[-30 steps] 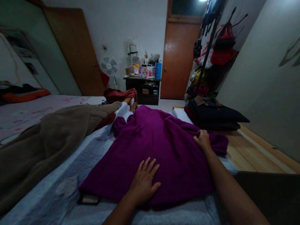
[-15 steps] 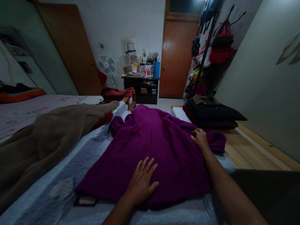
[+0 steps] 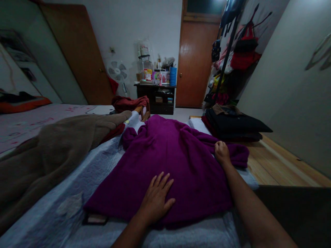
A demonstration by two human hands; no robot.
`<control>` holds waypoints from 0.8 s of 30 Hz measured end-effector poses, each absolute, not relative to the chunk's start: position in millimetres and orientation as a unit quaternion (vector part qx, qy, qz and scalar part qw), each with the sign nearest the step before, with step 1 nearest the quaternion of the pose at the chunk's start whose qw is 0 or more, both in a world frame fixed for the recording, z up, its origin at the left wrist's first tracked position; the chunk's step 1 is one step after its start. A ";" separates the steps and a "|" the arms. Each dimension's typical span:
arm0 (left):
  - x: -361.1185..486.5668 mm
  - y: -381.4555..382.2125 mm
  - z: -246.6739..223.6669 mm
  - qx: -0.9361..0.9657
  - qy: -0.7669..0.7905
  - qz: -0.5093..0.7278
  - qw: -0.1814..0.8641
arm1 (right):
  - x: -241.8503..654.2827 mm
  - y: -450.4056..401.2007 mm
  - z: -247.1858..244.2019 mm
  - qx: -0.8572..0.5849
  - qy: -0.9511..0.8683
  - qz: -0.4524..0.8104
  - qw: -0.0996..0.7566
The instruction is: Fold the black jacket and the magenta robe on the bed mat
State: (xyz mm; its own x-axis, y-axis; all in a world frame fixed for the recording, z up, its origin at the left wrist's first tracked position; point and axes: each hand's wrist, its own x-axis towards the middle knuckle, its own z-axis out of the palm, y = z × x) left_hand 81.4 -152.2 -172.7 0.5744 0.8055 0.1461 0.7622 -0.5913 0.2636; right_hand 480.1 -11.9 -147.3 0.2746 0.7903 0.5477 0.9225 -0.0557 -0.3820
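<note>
A purple garment (image 3: 165, 151) lies spread over the pale blue bed cover (image 3: 88, 175), its hem towards me and a sleeve out on each side. My left hand (image 3: 157, 198) rests flat near the hem, fingers spread. At the garment's right edge, beside the right sleeve, my right hand (image 3: 221, 152) is closed on the cloth, its fingertips hidden. A small dark-edged object (image 3: 96, 219) shows partly from under the left corner of the hem.
A brown fluffy blanket (image 3: 64, 141) lies on the left. Folded dark clothes (image 3: 232, 120) are stacked at the right, by a wooden board (image 3: 274, 165). Further back stand a dark cabinet (image 3: 155, 98), a white fan (image 3: 118, 71) and a wooden door (image 3: 195, 62).
The fingers of my right hand, loosely curled before, have closed into a fist at the garment's edge. My left hand stays in the same place.
</note>
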 end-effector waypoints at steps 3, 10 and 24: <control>81.8 -152.1 -172.3 0.881 0.448 0.120 0.090 | 480.7 -12.3 -146.1 -0.718 -0.602 -0.093 0.336; 82.0 -151.9 -169.4 0.881 0.447 0.115 0.100 | 479.6 -14.1 -141.8 -0.720 -0.607 -0.075 0.327; 81.7 -153.3 -164.9 0.878 0.448 0.116 0.121 | 483.6 -14.5 -112.3 -0.729 -0.589 0.097 0.336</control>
